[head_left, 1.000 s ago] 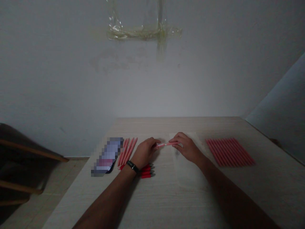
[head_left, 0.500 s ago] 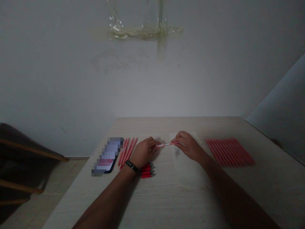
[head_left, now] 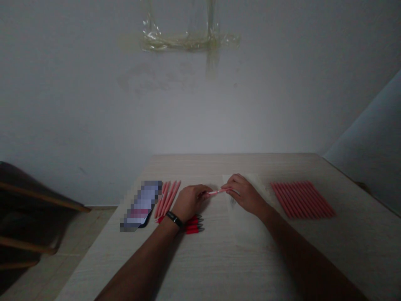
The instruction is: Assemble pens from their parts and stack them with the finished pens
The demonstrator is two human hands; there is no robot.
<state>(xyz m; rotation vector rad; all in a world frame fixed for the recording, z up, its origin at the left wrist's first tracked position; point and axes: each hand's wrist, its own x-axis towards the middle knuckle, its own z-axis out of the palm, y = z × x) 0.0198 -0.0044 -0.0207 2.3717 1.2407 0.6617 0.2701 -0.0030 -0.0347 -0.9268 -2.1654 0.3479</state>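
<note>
A slim pink pen (head_left: pixel 216 192) with a white stretch in its middle spans the gap between my two hands, above the table. My left hand (head_left: pixel 191 200), wearing a black wristband, pinches its left end. The fingers of my right hand (head_left: pixel 246 194) are closed on the right end. Beneath my left wrist lie several red pen parts with grey tips (head_left: pixel 194 225), partly covered by the wrist. Just left of that hand, several pink pens (head_left: pixel 167 198) lie side by side. Under my right hand is a pale translucent sheet or bag (head_left: pixel 250 234).
A neat row of many pink pens (head_left: pixel 302 200) lies on the right of the light wooden table (head_left: pixel 206 267). A phone with a blurred screen (head_left: pixel 142 205) rests at the left. Beyond the left edge stands a dark chair (head_left: pixel 28 221). A wall (head_left: pixel 219 117) with tape rises behind.
My hands have come slightly closer together, the right one shifting a little left. Less of the pen shows between them. The pens and parts on the table have not moved.
</note>
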